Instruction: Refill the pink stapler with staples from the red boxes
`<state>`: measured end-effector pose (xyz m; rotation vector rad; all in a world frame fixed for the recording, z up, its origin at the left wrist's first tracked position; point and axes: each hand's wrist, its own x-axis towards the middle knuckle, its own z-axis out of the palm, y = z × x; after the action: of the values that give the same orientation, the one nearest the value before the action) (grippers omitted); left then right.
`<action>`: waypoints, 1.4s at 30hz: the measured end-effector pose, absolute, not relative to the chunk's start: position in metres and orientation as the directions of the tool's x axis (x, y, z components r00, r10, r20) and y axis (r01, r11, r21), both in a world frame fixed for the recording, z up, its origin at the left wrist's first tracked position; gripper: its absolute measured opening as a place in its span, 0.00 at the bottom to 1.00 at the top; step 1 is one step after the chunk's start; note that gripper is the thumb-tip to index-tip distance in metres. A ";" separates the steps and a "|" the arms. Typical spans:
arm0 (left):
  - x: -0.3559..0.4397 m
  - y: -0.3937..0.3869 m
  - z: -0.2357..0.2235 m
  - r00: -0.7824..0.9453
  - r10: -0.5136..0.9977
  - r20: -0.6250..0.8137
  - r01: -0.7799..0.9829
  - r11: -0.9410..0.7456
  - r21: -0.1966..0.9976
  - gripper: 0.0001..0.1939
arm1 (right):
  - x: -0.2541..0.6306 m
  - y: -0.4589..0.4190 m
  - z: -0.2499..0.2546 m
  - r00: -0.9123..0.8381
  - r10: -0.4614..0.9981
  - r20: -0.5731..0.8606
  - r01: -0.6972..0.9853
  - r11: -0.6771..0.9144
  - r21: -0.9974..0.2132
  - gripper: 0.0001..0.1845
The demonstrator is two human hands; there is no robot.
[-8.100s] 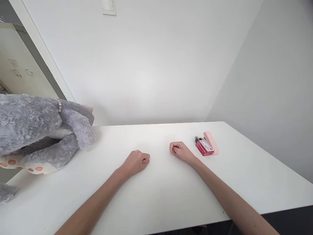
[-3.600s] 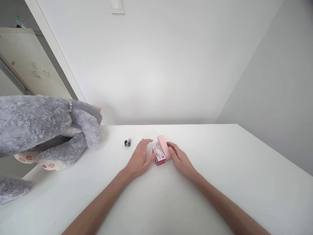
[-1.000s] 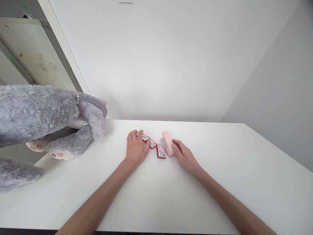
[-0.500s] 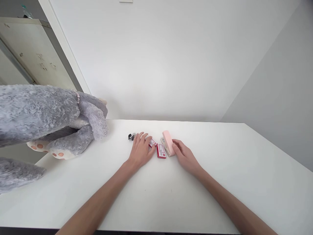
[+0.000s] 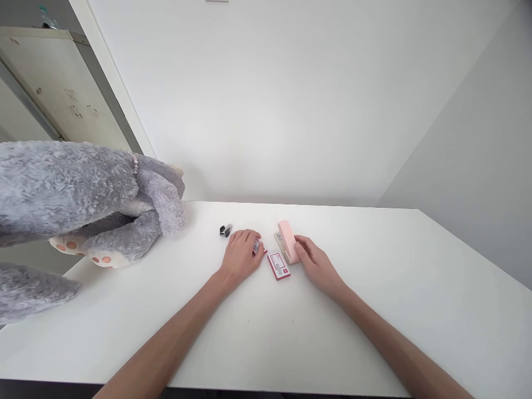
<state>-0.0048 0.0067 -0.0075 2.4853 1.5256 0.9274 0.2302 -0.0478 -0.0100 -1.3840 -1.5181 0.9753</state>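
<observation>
My right hand (image 5: 315,262) holds a pink stapler (image 5: 288,241) by its side, with the thumb and fingers at its near end. The stapler lies slanted on the white table, its cream base showing on the left. My left hand (image 5: 242,256) is curled over a small red-and-white box (image 5: 256,246), most of which the fingers hide. Between the hands lies another red-and-white box (image 5: 279,266), flat, just below the stapler and untouched. A small black-and-silver staple remover (image 5: 225,230) rests beyond my left fingertips.
A big grey plush toy (image 5: 120,221) takes up the left side, partly over the white table (image 5: 374,277). A white wall (image 5: 282,100) stands behind the table. A cabinet (image 5: 62,83) is at the back left.
My left fingers have curled in toward me over the covered box, leaving the staple remover fully in view. The other box has slid nearer to me and turned. My right hand stays on the stapler.
</observation>
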 end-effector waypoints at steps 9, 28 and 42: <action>-0.003 -0.004 0.008 0.581 0.692 0.428 0.581 -0.721 0.377 0.15 | 0.230 -0.047 -0.010 -0.039 0.995 0.087 0.345 0.095 -0.934 0.25; -0.004 0.006 -0.008 0.437 0.763 0.476 0.742 -0.605 0.289 0.18 | 0.231 -0.050 -0.007 -0.032 0.996 0.078 0.353 0.085 -0.932 0.25; -0.016 0.018 -0.010 0.280 0.817 0.504 0.926 -0.368 0.081 0.20 | 0.231 -0.052 -0.006 -0.041 0.998 0.043 0.354 0.055 -0.934 0.25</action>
<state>-0.0164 0.0185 -0.0095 2.6873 1.8684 0.8100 0.2313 -0.0520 -0.0056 -1.4155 -1.5199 1.0022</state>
